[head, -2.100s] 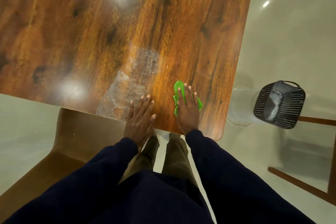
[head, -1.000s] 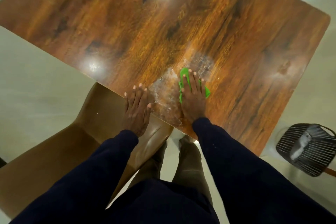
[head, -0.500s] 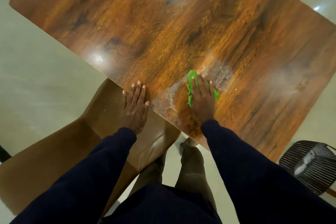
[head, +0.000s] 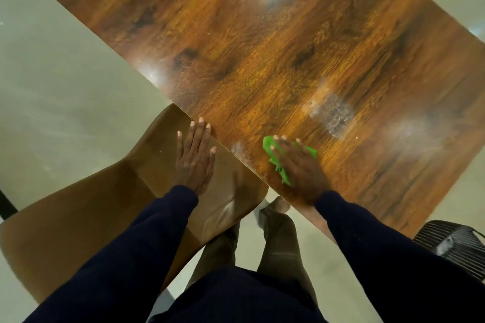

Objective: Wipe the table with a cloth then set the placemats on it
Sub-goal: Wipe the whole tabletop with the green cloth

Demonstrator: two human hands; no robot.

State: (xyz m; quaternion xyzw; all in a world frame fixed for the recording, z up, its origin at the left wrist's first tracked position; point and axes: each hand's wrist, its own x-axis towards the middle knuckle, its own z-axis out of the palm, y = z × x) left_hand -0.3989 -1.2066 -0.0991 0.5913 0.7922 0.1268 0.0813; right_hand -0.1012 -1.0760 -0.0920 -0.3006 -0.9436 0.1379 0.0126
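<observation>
The right hand lies flat on the green cloth, grip spread and fingers straight, pressing the cloth onto the surface near its front edge; a flat palm most likely serves to spread the pressure and drag the cloth without bunching it. The left hand is also spread and holds nothing; its fingertips meet the edge of the surface, probably to steady the body as it leans in. A whitish smear sits beyond the cloth and apart from it, and a fainter mark lies just beside the cloth at the edge; both seem to need wiping yet. A brown chair stands tucked against the edge below the left hand and crowds that side; a dark wire basket rests on the floor to the right; no placemats are in view.
</observation>
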